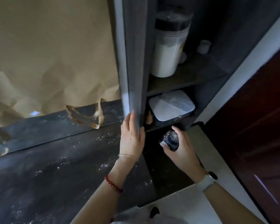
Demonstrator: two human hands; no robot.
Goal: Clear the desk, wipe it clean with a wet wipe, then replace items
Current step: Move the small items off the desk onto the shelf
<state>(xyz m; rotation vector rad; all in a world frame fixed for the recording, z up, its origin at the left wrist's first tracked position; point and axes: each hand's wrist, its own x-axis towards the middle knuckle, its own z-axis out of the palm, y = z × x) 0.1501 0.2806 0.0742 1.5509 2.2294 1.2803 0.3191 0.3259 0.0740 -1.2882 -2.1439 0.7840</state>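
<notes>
My left hand (132, 136) grips the lower edge of a grey cabinet door (132, 62), which stands ajar. My right hand (181, 147) holds a small dark crinkly packet (170, 140) just below the cabinet's bottom shelf. Inside the cabinet a tall clear canister (168, 46) with white powder stands on the upper shelf. A flat white lidded box (171, 105) lies on the lower shelf. The dark desk surface (55, 159) below is speckled with white crumbs or powder.
Brown paper (47, 54) covers the wall to the left, torn at its lower edge (87, 115). A small white cup (204, 46) sits deep on the upper shelf. A dark red wooden door (257, 118) stands at the right. Something white (176, 207) lies at the bottom.
</notes>
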